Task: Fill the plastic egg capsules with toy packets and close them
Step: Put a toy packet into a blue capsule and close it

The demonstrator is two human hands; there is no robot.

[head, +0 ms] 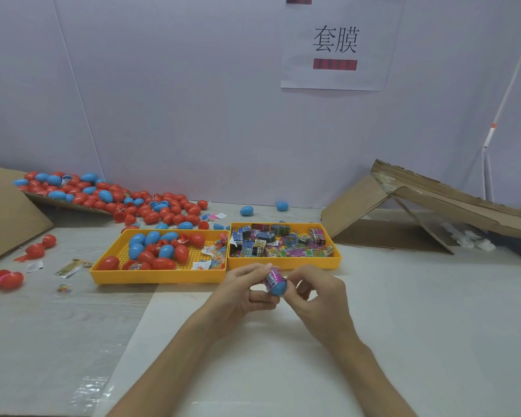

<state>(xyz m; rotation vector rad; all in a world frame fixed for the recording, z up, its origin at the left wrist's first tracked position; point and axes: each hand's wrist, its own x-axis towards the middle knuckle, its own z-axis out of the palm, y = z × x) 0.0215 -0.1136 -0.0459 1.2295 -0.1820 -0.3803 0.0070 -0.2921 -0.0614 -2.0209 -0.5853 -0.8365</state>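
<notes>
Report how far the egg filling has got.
Done: closed red and blue eggs lie in the left yellow tray. In hand: left hand and right hand pinch a blue egg with a printed wrapper around it. Left: open red capsules on the table and toy packets in that tray.

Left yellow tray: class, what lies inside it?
Left yellow tray: red and blue egg capsules on its left, clear toy packets on its right. Anything beneath the pile is covered.

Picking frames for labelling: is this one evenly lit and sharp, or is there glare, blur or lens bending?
Head view: soft, even light, hardly any shadow under the left hand and right hand; glare streaks on the table at lower left; wide-angle bending bows the wall seam; the egg held by both hands looks slightly soft.
</notes>
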